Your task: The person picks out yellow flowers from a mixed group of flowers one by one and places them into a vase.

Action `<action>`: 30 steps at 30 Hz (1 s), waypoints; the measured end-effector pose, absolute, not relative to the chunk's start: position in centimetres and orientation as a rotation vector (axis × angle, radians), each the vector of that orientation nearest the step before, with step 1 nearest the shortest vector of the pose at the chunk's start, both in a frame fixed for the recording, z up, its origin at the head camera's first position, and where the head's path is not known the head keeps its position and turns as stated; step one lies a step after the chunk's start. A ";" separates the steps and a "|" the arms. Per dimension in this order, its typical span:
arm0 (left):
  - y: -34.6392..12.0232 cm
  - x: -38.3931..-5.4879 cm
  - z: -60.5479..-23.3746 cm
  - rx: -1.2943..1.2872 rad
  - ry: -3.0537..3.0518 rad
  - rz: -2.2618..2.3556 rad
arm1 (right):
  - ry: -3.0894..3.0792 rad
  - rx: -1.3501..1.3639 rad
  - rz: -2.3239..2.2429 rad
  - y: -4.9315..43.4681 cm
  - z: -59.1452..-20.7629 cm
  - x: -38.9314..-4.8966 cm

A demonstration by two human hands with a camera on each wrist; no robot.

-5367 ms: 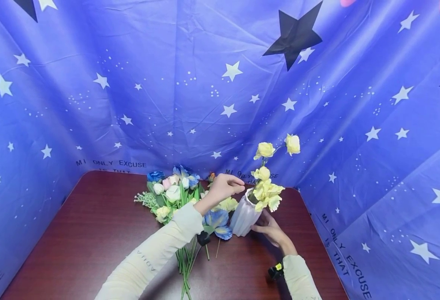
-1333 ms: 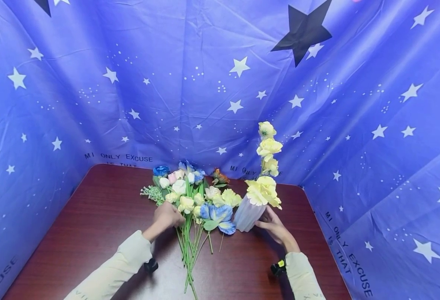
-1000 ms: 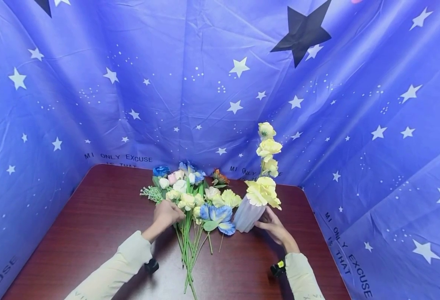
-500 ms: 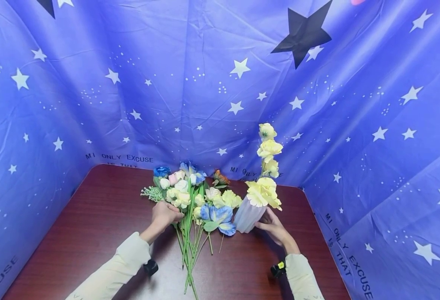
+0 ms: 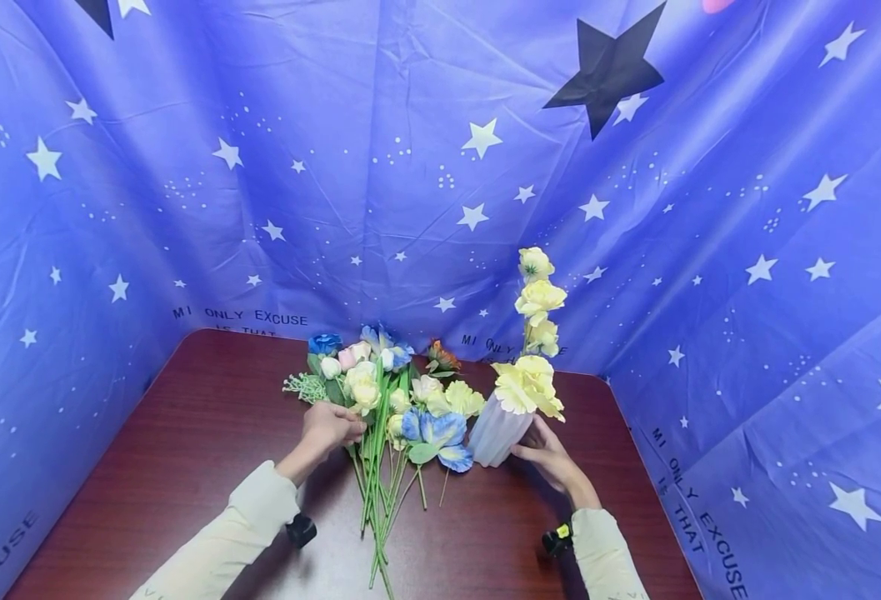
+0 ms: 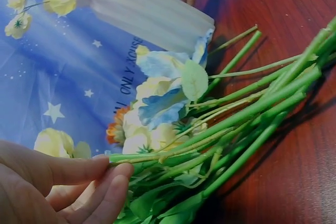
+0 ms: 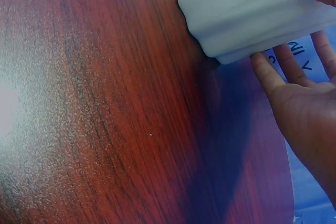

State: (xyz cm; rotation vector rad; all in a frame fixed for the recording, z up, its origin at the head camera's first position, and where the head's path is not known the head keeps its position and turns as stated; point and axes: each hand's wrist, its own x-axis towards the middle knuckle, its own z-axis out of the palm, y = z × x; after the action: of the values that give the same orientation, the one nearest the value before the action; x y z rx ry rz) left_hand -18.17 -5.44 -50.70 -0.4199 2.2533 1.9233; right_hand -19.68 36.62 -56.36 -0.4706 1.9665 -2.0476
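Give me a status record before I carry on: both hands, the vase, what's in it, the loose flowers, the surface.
left hand: pinches at stems among the loose flowers
right hand: holds the vase, thumb and fingers on opposite sides
vase: pale, ribbed
vase contents: yellow flowers
loose flowers: blue, white, pink, yellow, orange; left of the vase
table: reddish-brown, wood-grained
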 end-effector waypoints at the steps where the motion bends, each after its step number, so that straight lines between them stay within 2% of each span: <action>1: -5.5 -18.2 -50.6 -0.416 2.251 1.920 | 1.963 -0.476 -2.051 36.7 -56.4 -19.7; 30: -5.5 -21.3 -47.4 -0.312 2.213 2.025 | 1.965 -0.452 -2.052 36.8 -56.5 -20.0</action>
State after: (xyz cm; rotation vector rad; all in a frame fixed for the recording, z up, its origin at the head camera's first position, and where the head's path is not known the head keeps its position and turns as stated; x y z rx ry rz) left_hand -21.34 -5.53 -47.41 -0.3120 2.2135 2.0253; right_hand -19.97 36.85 -56.54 -0.4521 1.9653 -2.0520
